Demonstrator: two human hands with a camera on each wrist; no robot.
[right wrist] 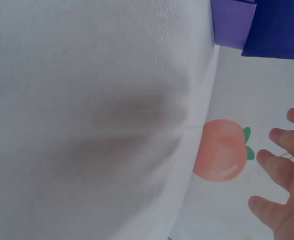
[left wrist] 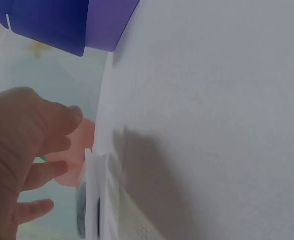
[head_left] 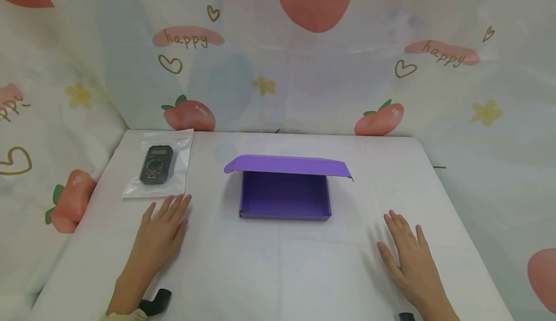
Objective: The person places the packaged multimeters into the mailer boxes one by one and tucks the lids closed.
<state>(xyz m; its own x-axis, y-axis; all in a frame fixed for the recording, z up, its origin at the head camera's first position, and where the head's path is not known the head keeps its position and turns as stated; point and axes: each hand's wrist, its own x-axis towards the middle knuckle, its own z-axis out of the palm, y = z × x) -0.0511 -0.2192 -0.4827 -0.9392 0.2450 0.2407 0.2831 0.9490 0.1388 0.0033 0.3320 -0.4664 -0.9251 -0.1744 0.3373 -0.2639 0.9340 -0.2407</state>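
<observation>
In the head view a purple cardboard box sits mid-table, its lid raised and tipped forward over the hollow inside. A black multimeter lies in a clear plastic bag at the back left. My left hand is spread just in front of the bag, fingertips close to its near edge, holding nothing. On the right, my right hand hovers over the table with fingers extended and holds nothing; its shadow falls to the left. Both wrist views show part of the purple box near the top.
A white cloth covers the table. Behind and beside it hang curtains printed with strawberries, hearts and flowers. A black strap piece shows at the left wrist, and a dark piece beside the right wrist.
</observation>
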